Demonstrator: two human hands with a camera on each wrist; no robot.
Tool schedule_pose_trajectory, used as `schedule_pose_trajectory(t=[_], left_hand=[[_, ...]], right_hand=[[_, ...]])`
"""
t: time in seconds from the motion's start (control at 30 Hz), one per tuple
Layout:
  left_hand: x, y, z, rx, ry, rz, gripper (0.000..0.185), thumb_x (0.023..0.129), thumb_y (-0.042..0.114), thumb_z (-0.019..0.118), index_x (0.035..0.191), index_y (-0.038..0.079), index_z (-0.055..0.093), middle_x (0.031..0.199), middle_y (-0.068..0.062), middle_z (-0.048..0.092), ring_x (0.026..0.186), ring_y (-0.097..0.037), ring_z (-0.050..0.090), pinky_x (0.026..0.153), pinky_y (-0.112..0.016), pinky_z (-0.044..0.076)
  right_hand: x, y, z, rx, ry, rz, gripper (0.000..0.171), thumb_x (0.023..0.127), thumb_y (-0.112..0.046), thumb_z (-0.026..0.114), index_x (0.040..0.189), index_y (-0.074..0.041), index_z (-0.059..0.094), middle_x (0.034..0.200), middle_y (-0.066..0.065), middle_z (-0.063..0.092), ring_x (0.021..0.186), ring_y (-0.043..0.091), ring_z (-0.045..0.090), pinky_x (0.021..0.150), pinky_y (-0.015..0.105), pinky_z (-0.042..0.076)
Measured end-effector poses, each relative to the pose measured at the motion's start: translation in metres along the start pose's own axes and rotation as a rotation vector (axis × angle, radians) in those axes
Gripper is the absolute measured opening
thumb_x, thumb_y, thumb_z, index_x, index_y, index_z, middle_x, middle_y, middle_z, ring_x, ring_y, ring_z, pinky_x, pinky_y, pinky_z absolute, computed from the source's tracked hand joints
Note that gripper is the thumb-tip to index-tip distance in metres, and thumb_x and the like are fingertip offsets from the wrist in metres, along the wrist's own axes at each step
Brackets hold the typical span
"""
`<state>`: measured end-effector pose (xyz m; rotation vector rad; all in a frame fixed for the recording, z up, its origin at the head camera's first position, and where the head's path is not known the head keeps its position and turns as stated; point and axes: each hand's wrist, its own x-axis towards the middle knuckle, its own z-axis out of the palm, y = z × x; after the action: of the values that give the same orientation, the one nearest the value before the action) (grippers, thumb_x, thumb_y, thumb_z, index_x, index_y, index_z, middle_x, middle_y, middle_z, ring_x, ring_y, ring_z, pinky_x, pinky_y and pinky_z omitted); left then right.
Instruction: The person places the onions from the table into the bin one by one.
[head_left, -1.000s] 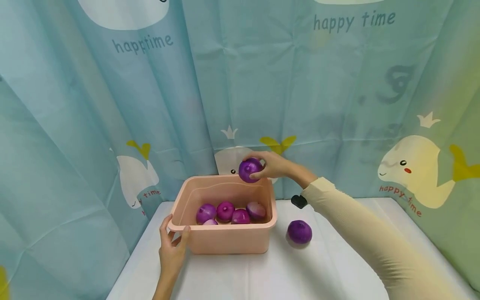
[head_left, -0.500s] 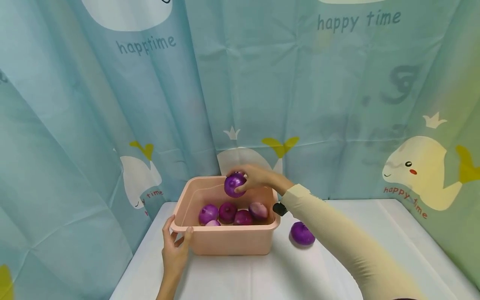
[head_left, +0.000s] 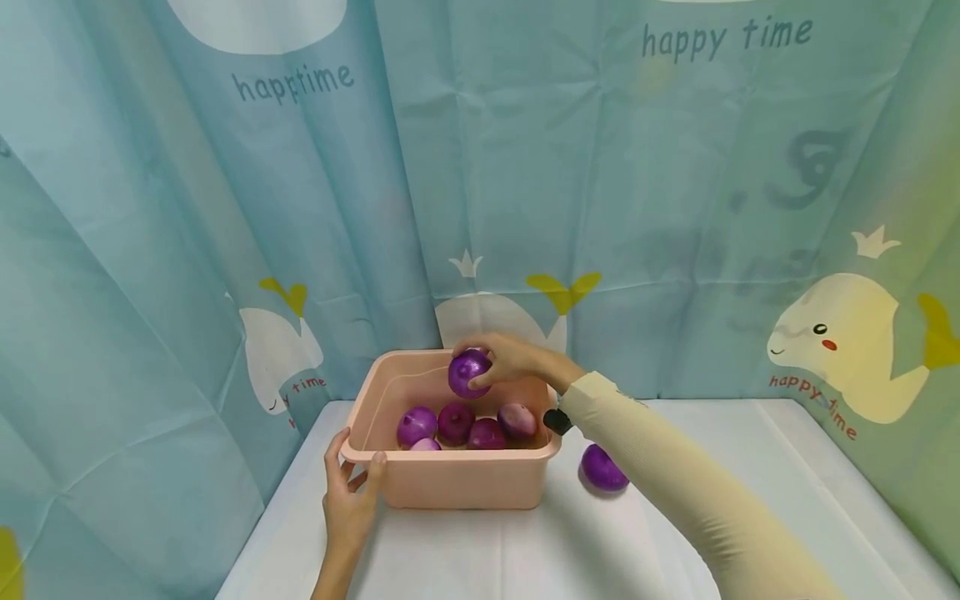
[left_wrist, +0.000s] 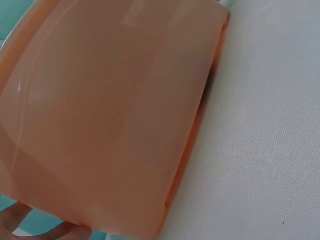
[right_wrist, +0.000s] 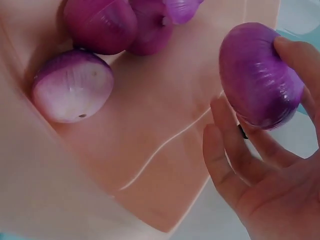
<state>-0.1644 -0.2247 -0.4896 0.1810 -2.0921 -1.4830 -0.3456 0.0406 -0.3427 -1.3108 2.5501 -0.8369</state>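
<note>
A pink plastic tub [head_left: 450, 487] stands on the white table and holds several purple onions [head_left: 453, 423]. My right hand [head_left: 504, 362] grips one purple onion [head_left: 468, 372] over the tub's back part; the right wrist view shows this onion [right_wrist: 260, 75] curled in the fingers above the tub floor, with a paler onion [right_wrist: 72, 92] lying below. My left hand [head_left: 348, 492] pinches the tub's front left rim, thumb on top. In the left wrist view the tub wall [left_wrist: 110, 115] fills the frame, with fingertips [left_wrist: 30, 225] at the bottom. Another purple onion [head_left: 602, 467] lies on the table right of the tub.
A blue curtain [head_left: 525, 167] printed with whales and "happy time" hangs close behind and on both sides of the table. White tablecloth [head_left: 570, 542] stretches in front of the tub and to its right. A black wrist device [head_left: 557, 421] sits on my right sleeve.
My right hand has carried the onion leftward and down, from above the tub's back right rim to inside above the other onions. The left hand stays on the rim.
</note>
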Motion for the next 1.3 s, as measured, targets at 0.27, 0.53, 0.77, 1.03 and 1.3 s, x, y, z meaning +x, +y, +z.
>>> schedule_pose_trajectory(t=[0.27, 0.53, 0.77, 1.03, 1.3], left_hand=[[-0.001, 0.000, 0.000, 0.004, 0.002, -0.009, 0.070, 0.100, 0.023, 0.068, 0.159, 0.024, 0.031, 0.160, -0.016, 0.040, 0.139, -0.040, 0.048, 0.089, -0.015, 0.049], [0.000, -0.002, 0.001, 0.002, 0.004, -0.017, 0.068, 0.100, 0.024, 0.068, 0.158, 0.025, 0.032, 0.160, -0.014, 0.041, 0.139, -0.039, 0.049, 0.088, -0.009, 0.045], [0.001, -0.002, 0.001, 0.001, 0.011, 0.023, 0.067, 0.100, 0.020, 0.068, 0.158, 0.024, 0.033, 0.161, -0.014, 0.039, 0.137, -0.039, 0.051, 0.088, -0.009, 0.047], [0.001, -0.002, -0.001, 0.003, 0.002, 0.012, 0.068, 0.100, 0.020, 0.067, 0.158, 0.025, 0.033, 0.160, -0.013, 0.040, 0.136, -0.037, 0.052, 0.091, -0.014, 0.050], [0.001, -0.003, 0.001, 0.025, 0.016, 0.010, 0.068, 0.100, 0.021, 0.068, 0.158, 0.024, 0.032, 0.160, -0.015, 0.040, 0.138, -0.040, 0.049, 0.089, -0.009, 0.046]], right_hand=[[0.002, 0.003, -0.001, 0.025, 0.015, -0.025, 0.068, 0.088, -0.020, 0.083, 0.147, -0.009, 0.053, 0.141, 0.020, 0.057, 0.128, 0.039, 0.052, 0.105, 0.053, 0.047], [-0.003, 0.001, -0.010, 0.046, 0.028, -0.063, 0.069, 0.088, -0.016, 0.082, 0.148, -0.005, 0.051, 0.148, 0.019, 0.053, 0.131, 0.040, 0.052, 0.094, 0.049, 0.057], [-0.023, 0.002, -0.029, 0.088, 0.054, -0.104, 0.069, 0.087, -0.012, 0.083, 0.148, -0.006, 0.052, 0.149, 0.016, 0.052, 0.134, 0.044, 0.048, 0.095, 0.055, 0.056], [-0.069, 0.011, -0.045, 0.062, 0.121, -0.042, 0.077, 0.089, -0.019, 0.082, 0.156, -0.015, 0.044, 0.155, 0.013, 0.047, 0.120, 0.043, 0.061, 0.088, 0.045, 0.060], [-0.119, 0.022, -0.055, -0.001, 0.201, -0.022, 0.076, 0.087, -0.024, 0.085, 0.154, -0.020, 0.047, 0.146, 0.007, 0.055, 0.103, 0.030, 0.068, 0.083, 0.041, 0.060]])
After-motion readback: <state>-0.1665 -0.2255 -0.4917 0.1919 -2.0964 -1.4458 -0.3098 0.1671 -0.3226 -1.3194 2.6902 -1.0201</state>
